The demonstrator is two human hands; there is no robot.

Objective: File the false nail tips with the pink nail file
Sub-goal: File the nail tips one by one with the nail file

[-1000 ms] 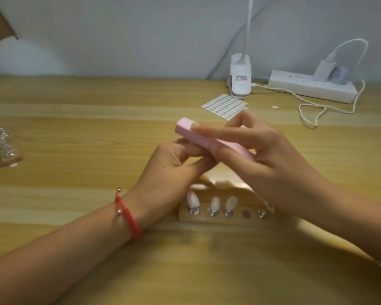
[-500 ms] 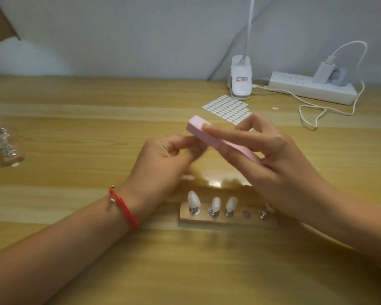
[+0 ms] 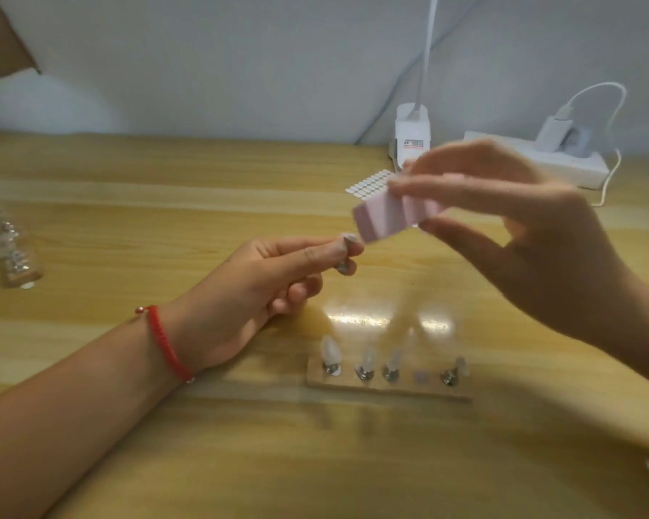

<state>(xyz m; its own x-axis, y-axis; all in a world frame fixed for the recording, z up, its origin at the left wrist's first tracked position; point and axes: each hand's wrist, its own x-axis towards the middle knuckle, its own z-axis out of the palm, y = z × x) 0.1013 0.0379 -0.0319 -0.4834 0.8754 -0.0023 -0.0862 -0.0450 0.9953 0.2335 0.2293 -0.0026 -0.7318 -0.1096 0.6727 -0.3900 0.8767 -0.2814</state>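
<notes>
Pink file (image 3: 394, 218) is up in the air, blurry, pinched in the right hand (image 3: 532, 234), its end just beside the nail tip (image 3: 347, 239) that the left hand (image 3: 263, 290) grips on its little stand. Four more tips sit in the wooden holder (image 3: 386, 383) on the desk (image 3: 128, 219) below.

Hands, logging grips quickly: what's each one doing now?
Left hand: closed on small false nail tip.
Right hand: closed on pink block nail file.

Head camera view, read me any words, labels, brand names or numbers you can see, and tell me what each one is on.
White lamp base: a small label with a red stripe and dark print, too blurred to read.
Power strip, pink nail file, sticker sheet: no legible text.
</notes>
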